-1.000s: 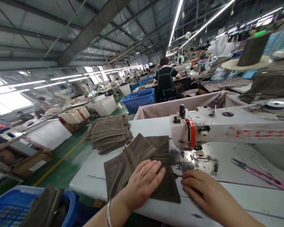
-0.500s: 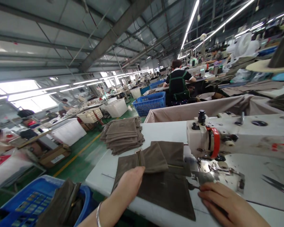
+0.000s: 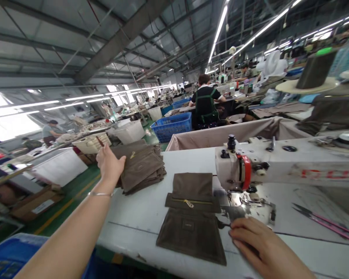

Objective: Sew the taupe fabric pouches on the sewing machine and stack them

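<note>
My left hand [image 3: 110,164] is at the near left edge of a stack of brown fabric pieces [image 3: 145,166]. Its thumb stands apart from the fingers, and the top piece carries a zipper pull. In front of me lies a brown fabric panel [image 3: 192,242] with a small stitched patch. A brown piece with a brass zipper [image 3: 189,201] lies against its far edge. My right hand [image 3: 256,242] rests by the panel's right side, fingers bent together. Their tips meet a thin dark strip [image 3: 223,224], whose kind I cannot make out.
The sewing machine [image 3: 231,166] stands on the white table [image 3: 128,217], with pink-handled scissors [image 3: 328,224] to its right. A blue basket [image 3: 20,244] is low on the left. Beyond the table are a cloth-lined bin [image 3: 197,138] and a seated person [image 3: 205,102].
My left hand has moved left and away from me, from the panel to the stack. A zippered piece went with it and now lies on top. The right hand stays beside the panel.
</note>
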### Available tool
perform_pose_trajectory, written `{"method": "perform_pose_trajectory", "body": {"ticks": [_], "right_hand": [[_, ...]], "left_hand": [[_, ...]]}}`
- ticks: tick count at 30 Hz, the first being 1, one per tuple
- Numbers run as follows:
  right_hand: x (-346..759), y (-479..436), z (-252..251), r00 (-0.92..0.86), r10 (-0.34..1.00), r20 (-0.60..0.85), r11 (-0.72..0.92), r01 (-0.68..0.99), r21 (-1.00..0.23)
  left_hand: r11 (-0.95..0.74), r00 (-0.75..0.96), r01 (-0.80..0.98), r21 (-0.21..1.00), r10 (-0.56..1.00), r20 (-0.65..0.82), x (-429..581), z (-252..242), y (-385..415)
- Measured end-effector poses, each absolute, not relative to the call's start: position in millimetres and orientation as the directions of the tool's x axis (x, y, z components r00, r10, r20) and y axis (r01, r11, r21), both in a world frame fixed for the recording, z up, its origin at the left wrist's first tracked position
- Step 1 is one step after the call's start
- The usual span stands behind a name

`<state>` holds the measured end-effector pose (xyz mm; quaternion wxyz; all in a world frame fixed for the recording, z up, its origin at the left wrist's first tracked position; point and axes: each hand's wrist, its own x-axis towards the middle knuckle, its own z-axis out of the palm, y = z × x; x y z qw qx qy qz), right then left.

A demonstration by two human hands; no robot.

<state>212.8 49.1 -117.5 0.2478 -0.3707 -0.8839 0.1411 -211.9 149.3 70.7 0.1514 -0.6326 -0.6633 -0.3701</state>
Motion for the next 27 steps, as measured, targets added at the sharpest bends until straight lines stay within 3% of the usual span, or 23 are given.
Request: {"method": "perform_pose_trajectory", "body": {"ticks": [3, 6, 10, 17, 19, 22, 24, 27], "right_hand": [[204.9, 39.1, -116.3, -0.534, 0.767, 0.356, 0.642, 0.644, -0.417], [197.8, 31.5, -115.3, -0.475, 0.800, 0.366, 0.597, 0.688, -0.412], [195.4, 27.0, -108.8, -0.443, 0.836, 0.323, 0.548, 0.688, -0.475], [199.2, 20.4, -91.0, -0.360, 0.911, 0.201, 0.386, 0.572, -0.724], [202.5, 18.5, -83.4, -0.339, 0.926, 0.168, 0.323, 0.475, -0.818], [209.6, 16.3, -67.7, -0.347, 0.930, 0.120, 0.239, 0.326, -0.915], [213.8, 15.3, -57.3, -0.374, 0.922, 0.100, 0.203, 0.249, -0.947], [217.4, 13.5, -47.3, -0.418, 0.907, 0.060, 0.143, 0.170, -0.975]], "left_hand": [[-0.282, 0.097, 0.924, 0.259, 0.827, 0.554, -164.5, 18.4, 132.3], [-0.504, 0.423, 0.817, 0.280, 0.854, 0.303, -101.9, -38.2, 113.0], [-0.509, 0.488, 0.780, 0.365, 0.859, 0.156, -47.8, -70.2, 101.7], [-0.347, 0.421, 0.740, 0.576, 0.907, 0.005, -38.0, -41.0, 71.7], [-0.241, 0.400, 0.673, 0.699, 0.914, -0.069, -36.2, -30.5, 57.0], [0.110, 0.394, 0.291, 0.950, 0.891, -0.224, -29.3, -16.9, 38.2], [0.322, 0.389, -0.001, 0.947, 0.872, -0.296, -23.2, -10.8, 29.0], [0.415, 0.345, -0.180, 0.892, 0.876, -0.338, -14.9, -6.2, 19.1]]}}
